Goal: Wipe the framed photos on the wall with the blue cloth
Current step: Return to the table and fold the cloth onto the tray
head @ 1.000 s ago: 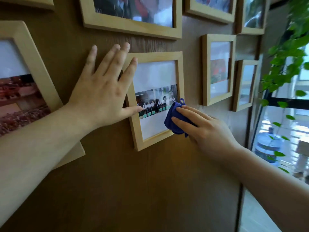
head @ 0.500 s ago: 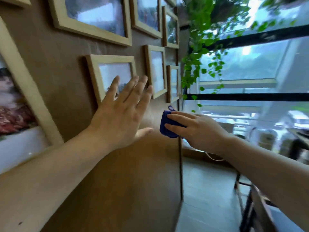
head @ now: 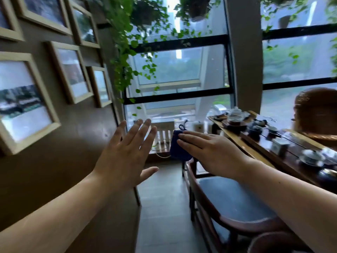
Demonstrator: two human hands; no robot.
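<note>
Forearms reach in from the bottom corners, both bare. Left hand (head: 125, 154) is raised in mid-air with its back to the camera, fingers spread and straight, thumb out to the side, holding nothing and touching nothing; it sits just off the end edge of the brown wall (head: 60, 161). Right hand (head: 213, 152) is level with it and near it, palm turned away, fingers extended flat and together over the blue cloth (head: 177, 147). Blue cloth is bunched under the fingertips and hangs below and left of them, a small loop sticking up above the index finger; the thumb is hidden behind it, so the hand grips the cloth though I cannot tell exactly how. Cloth is in open air, well apart from the frames.

Below the right forearm is a wooden chair (head: 229, 203) with a blue seat, beside a dark wooden table (head: 255, 143) carrying a glass teapot (head: 235, 115), cups and a wicker basket (head: 317, 112). Framed photos (head: 23, 101) hang in rows on the wall at left, blurred. Farthest back are a black-framed window (head: 178, 70) and trailing green vines (head: 127, 44).
</note>
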